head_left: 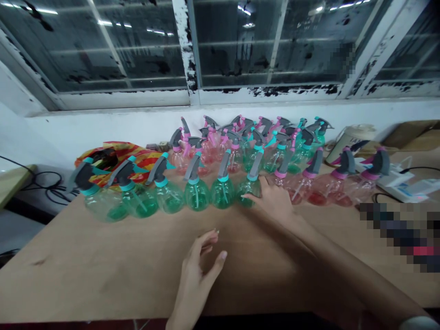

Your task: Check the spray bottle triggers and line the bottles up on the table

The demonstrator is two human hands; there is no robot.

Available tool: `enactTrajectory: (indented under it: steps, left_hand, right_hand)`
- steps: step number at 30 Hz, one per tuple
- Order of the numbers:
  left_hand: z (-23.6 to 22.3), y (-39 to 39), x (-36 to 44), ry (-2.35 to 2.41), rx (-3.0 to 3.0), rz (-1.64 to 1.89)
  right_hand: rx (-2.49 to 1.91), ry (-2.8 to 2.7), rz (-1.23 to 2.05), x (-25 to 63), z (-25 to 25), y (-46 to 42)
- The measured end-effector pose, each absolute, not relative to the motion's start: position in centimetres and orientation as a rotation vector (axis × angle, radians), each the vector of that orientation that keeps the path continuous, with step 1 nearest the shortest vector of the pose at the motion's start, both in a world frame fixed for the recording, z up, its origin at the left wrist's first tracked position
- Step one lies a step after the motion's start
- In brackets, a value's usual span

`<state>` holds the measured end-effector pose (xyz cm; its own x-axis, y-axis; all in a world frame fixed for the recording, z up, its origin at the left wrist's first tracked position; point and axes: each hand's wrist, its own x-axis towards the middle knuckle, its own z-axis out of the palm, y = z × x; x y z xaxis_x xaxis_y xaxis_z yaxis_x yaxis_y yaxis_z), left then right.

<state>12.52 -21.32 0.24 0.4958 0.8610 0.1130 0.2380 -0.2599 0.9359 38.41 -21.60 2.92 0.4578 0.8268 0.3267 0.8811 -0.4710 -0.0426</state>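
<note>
My right hand (273, 199) reaches across the table and is closed round the lower body of a green spray bottle (248, 189) with a grey trigger head and teal collar. This bottle stands upright on the table, at the right end of the green ones in the front row. Beside it on the left is another green spray bottle (222, 191); to the right stands a pink spray bottle (318, 185). My left hand (201, 266) hovers over the table nearer to me, fingers curved and apart from the thumb, with nothing in it.
Behind the front row, more pink and green spray bottles (235, 153) crowd near the wall. A red and yellow bag (137, 153) lies back left. At the right are a large roll (354, 137), a cardboard box (412, 137) and a white power strip (402, 183). Black cables (51, 183) hang left.
</note>
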Motion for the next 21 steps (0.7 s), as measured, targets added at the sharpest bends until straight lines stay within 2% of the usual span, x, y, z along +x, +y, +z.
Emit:
enactTrajectory:
  steps: [8, 15, 21]
  left_hand:
    - [0.5, -21.8, 13.4, 0.917, 1.764, 0.707]
    - [-0.4, -21.6, 13.6, 0.948, 1.754, 0.609]
    - [0.4, -22.1, 14.5, 0.953, 1.741, 0.668]
  right_hand:
    - [-2.431, -1.447, -0.412, 38.4, 2.6, -21.4]
    - [-2.172, -1.212, -0.342, 39.8, 2.7, -26.7]
    - [-2.34, -1.009, -0.217, 42.3, 2.8, -28.4]
